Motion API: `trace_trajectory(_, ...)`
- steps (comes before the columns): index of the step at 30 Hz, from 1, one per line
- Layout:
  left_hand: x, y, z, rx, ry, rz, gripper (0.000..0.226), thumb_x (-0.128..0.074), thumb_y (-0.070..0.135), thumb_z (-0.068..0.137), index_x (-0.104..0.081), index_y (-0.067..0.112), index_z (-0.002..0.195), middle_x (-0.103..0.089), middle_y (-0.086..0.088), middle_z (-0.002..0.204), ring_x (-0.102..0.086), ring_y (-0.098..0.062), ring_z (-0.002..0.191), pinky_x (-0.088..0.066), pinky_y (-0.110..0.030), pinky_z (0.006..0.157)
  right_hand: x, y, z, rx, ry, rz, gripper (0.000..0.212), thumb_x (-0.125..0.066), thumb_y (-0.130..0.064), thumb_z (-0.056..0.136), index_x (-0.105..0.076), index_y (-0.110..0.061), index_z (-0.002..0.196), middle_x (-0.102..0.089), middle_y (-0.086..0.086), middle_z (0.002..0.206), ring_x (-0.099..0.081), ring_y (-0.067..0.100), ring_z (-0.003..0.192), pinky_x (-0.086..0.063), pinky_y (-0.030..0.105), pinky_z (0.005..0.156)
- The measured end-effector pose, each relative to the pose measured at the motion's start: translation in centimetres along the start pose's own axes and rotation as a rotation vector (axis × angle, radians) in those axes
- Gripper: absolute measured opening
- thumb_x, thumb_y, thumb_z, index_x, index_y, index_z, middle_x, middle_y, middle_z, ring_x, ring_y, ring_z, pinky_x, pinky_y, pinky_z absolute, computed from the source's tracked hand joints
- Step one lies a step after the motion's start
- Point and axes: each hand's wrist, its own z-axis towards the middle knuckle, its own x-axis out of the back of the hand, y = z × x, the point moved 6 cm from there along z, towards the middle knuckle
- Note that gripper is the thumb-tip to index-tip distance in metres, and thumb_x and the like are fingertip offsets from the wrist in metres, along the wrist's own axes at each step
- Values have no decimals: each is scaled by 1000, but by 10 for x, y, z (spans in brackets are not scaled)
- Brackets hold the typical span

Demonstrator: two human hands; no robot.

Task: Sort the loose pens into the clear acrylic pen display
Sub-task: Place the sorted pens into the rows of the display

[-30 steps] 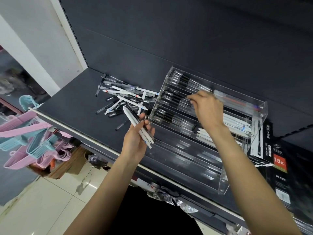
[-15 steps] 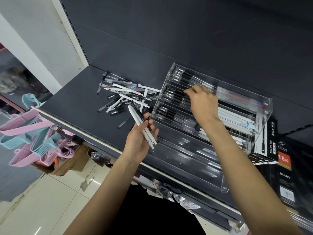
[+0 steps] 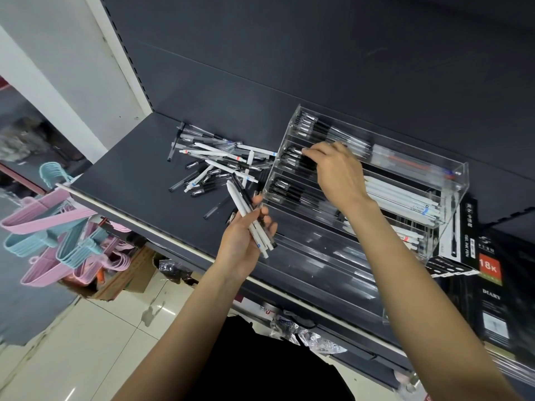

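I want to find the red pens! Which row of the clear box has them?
The topmost back row of the clear acrylic pen display, at its right end: see-through pens with red ink. Lower rows hold black-capped and white pens.

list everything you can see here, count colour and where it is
loose pens: many, count unclear; black, clear and white; piled on the shelf left of the display
clear acrylic pen display: one, transparent, stepped tiers, on the shelf; upper tiers hold black and white pens, lower front tiers look bare
shelf: one, dark grey, with a pale front edge
pen boxes: at least two, black with white print and a red 18K patch, right of the display
hangers: a bunch, pink and light blue, lower left below the shelf
floor: pale glossy tiles, bottom left
bundle of pens: several, mostly white with one black
left hand: grips the bundle of pens in front of the display
right hand: fingertips at the black pens in an upper tier; grip unclear
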Motion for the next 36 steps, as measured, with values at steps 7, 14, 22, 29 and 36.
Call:
trace_trajectory(7, 2, 0, -4, 6, -17, -18, 24, -39, 7, 99, -60, 13, 110, -60, 1, 78, -58, -10, 68, -55, -29, 79, 7, -8, -2, -31, 57, 3, 40, -55, 9, 81, -65, -8, 116, -63, 12, 107, -56, 33, 95, -53, 46, 76)
trace_trajectory(14, -11, 1, -2, -35, -124, -80, 27, -36, 13, 100, -60, 16, 113, -65, 0, 114, -61, -16, 106, -54, -30, 78, 30, -72, -75, -210, 35, 550, 23, -53, -20, 95, -64, -18, 115, -65, -1, 103, -57, 9, 87, -49, 20, 74)
trace_trajectory(22, -11, -23, -14, 18, -188, -35, 32, -33, 12, 100, -56, 10, 123, -64, -3, 121, -65, -16, 102, -56, -29, 79, -2, -75, -118, -504, -139, 962, 20, -71, -21, 82, -66, -21, 101, -66, -10, 84, -60, 0, 76, -48, 15, 70)
trace_trajectory(29, 16, -32, -24, -26, 12, 41, 28, -38, 10, 101, -57, 16, 119, -70, 0, 96, -66, -11, 82, -51, -27, 84, 7, -20, -154, -601, -45, 622, 12, -64, -20, 89, -70, -23, 99, -70, -9, 88, -64, 5, 74, -51, 20, 70)
trace_trajectory(36, 50, -34, -42, 1, 135, -161, 17, -43, 24, 99, -58, 18, 104, -23, 7, 61, -26, -4, 43, -39, -17, 46, -12, -20, -131, -318, -186, 370, 23, -53, -12, 94, -69, -20, 109, -68, 1, 103, -65, 19, 83, -54, 32, 69)
